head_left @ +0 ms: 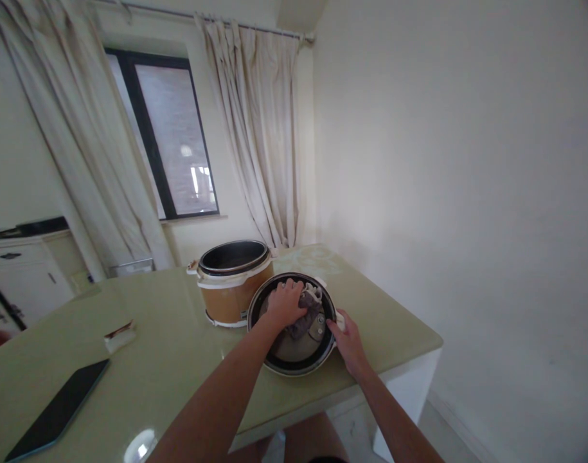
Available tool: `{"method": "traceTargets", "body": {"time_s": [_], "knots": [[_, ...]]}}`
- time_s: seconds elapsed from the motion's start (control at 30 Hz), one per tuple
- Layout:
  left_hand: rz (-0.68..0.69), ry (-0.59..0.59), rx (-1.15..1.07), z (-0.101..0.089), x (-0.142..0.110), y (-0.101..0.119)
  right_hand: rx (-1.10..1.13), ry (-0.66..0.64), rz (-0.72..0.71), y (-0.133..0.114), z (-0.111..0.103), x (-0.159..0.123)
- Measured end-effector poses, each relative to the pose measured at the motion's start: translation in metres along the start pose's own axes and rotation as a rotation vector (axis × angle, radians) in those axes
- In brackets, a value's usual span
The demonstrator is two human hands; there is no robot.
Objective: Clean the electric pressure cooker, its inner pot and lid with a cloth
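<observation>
A round pressure cooker lid (290, 349) is tilted with its inner face toward me, close to the table's front edge. My left hand (286, 303) has its fingers closed on a grey cloth (303, 319) and presses it against the inside of the lid. At the lid's right edge, my right hand (347, 339) grips the rim by its white handle, thumb on the near side. Directly behind and to the left stands the orange and white pressure cooker (233, 297) with its top uncovered and a dark inner pot (233, 254) inside.
The pale green table (178, 360) has a corner at the right, near a white wall (467, 193). A dark tablet (60, 408) and a small white packet (120, 335) lie on its left side. Behind are curtains (255, 128), a window (173, 135) and a white cabinet (26, 270).
</observation>
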State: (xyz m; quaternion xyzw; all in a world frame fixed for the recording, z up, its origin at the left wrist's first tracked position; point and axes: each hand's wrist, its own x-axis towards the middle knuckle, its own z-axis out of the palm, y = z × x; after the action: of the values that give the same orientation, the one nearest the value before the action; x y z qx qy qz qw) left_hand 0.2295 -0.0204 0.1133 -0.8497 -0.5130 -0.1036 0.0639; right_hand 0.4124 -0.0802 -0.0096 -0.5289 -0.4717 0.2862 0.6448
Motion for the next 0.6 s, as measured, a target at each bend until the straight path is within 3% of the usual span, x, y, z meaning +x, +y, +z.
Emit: {"method": "traceTargets", "body": {"time_s": [0.13,0.47,0.6], "knots": [[0.097,-0.079,-0.027,0.001,0.000,0.005,-0.016,0.021,-0.014,-0.004,0.000,0.000],[0.228,-0.485,0.025,-0.015,-0.004,-0.018,-0.002,0.032,-0.009,-0.001,0.000,0.002],[0.191,-0.475,0.018,-0.013,-0.006,-0.029,-0.009,0.045,-0.012,0.000,-0.001,0.002]]}}
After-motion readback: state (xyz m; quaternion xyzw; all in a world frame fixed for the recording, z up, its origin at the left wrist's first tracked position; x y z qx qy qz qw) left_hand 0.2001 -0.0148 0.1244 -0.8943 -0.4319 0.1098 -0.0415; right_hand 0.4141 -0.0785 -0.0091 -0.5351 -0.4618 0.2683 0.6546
